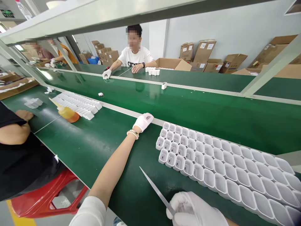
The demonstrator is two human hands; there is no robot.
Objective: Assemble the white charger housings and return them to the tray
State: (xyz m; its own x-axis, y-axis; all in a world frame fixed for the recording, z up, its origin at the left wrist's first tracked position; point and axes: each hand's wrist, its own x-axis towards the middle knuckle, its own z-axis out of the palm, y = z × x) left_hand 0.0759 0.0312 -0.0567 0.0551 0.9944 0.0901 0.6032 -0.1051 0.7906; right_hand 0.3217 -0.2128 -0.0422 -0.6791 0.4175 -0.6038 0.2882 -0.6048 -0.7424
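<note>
My right hand [191,208], in a white glove, is closed around thin, pointed metal tweezers [156,187]. Their tip points up and left over the green table [98,150]. My left hand [144,121], also gloved and with a beaded bracelet at the wrist, rests on the pale rail [119,110] along the belt's near edge; its fingertips are hidden. To the right stand rows of white, open-topped plastic housings [221,182]. Small dark slots show inside several at the left end.
On the green belt [199,110] lie a small white device [164,85] and a small black-and-white part [101,94]. A yellow squeeze bottle [68,114] stands by more white housings [77,102]. A co-worker [134,55] sits opposite; another person's arm [14,131] is at left.
</note>
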